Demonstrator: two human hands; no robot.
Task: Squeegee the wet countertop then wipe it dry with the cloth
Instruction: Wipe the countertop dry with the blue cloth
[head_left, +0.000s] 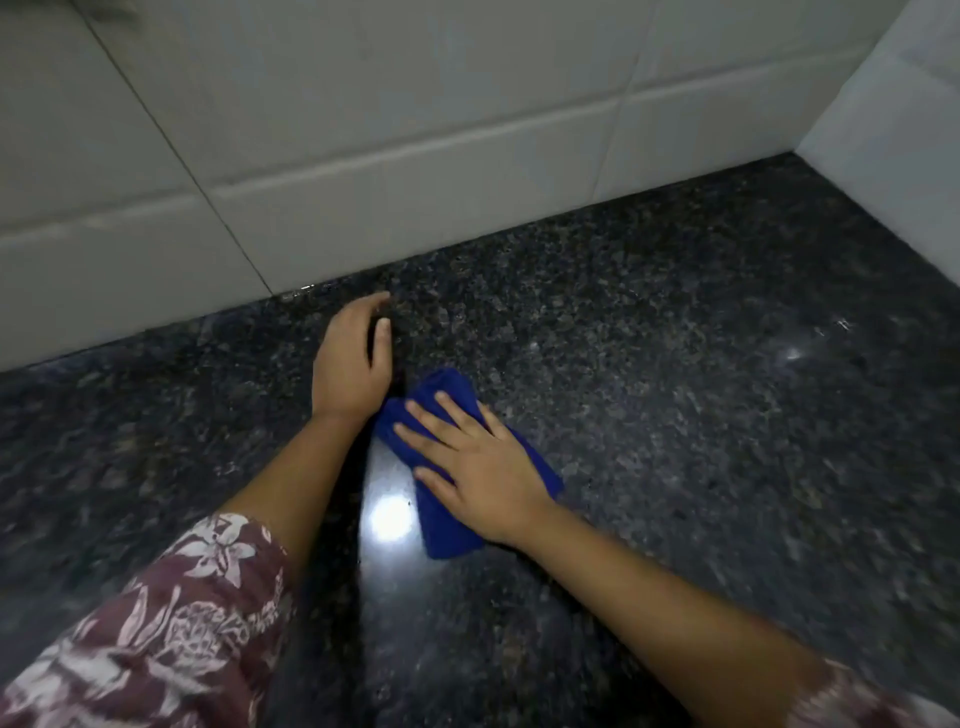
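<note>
The folded blue cloth (447, 462) lies flat on the dark countertop (675, 415) under the right hand (478, 467), fingers spread and pressing. The left hand (353, 358) rests loosely curled just beyond it, holding nothing. Best to keep the palm flat and overlap strokes towards the tiled wall (363, 156).

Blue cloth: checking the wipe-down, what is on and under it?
The right hand presses flat on the folded blue cloth. Beneath lies the dark speckled granite countertop; the covered patch itself is hidden.
</note>
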